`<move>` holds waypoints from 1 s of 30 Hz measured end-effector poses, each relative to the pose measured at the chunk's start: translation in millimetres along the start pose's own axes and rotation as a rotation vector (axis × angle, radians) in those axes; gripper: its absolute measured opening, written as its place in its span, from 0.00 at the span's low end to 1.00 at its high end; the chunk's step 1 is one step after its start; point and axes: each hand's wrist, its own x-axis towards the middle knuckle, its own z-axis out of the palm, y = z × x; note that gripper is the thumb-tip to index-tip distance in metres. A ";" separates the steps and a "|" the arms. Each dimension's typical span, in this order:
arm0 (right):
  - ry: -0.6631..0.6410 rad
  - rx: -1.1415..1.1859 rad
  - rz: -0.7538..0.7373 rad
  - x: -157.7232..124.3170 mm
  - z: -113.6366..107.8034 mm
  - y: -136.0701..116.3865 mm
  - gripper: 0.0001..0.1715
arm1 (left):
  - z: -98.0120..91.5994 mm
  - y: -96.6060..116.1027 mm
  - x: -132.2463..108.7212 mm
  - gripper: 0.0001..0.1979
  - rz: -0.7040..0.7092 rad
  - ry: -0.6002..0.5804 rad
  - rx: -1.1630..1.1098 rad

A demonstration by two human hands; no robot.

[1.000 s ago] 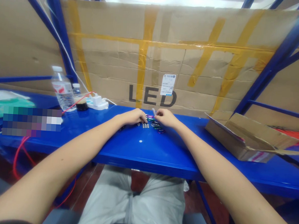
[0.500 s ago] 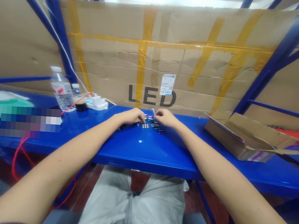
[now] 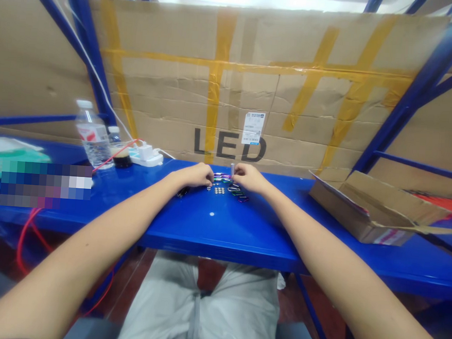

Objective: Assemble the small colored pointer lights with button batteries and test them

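My left hand [image 3: 201, 175] is closed, fingers curled down at the left end of a small group of silver round pieces [image 3: 219, 190]. What its fingertips hold, if anything, is hidden. My right hand [image 3: 250, 178] pinches a small pale tube-like piece [image 3: 232, 169] that stands nearly upright above the fingers. Just below that hand lie several coloured carabiner-like clips [image 3: 239, 192]. More shiny coloured clips [image 3: 221, 177] lie between the two hands. Some dark small items [image 3: 183, 192] sit under my left wrist.
A blue table [image 3: 221, 231] carries everything. An open cardboard box [image 3: 365, 215] stands at right, with red material [image 3: 446, 205] behind it. At left are a water bottle [image 3: 92, 137], a dark-liquid bottle [image 3: 120, 157] and a white power strip [image 3: 147, 156]. A large cardboard sheet [image 3: 169, 93] rises behind.
My left hand has drawn slightly left, off the silver round pieces, so more of them and the clips show. The pale piece in my right hand has turned from tilted to nearly upright.
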 end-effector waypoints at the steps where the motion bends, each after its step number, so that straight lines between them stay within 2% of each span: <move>1: -0.011 0.037 -0.014 -0.1 1.0 -0.2 0.02 | -0.1 1.4 0.1 0.08 -0.020 -0.003 -0.002; 5: -0.034 0.101 -0.045 -1.5 3.4 -2.2 0.09 | -1.3 6.9 -0.2 0.05 -0.089 0.005 -0.042; 18: -0.007 0.024 -0.049 -4.1 3.0 -4.4 0.06 | -5.8 4.9 -2.7 0.05 -0.118 -0.059 -0.116; 22: 0.010 0.045 -0.106 -1.3 4.6 1.1 0.06 | -3.6 -0.9 -1.9 0.06 -0.084 -0.022 -0.124; 27: 0.020 0.078 -0.140 0.3 6.4 4.2 0.07 | -2.2 -9.2 -0.6 0.06 0.022 -0.009 -0.141; 30: 0.008 0.122 -0.190 -0.8 6.5 2.6 0.11 | -4.0 -6.7 -2.5 0.04 -0.022 -0.021 -0.108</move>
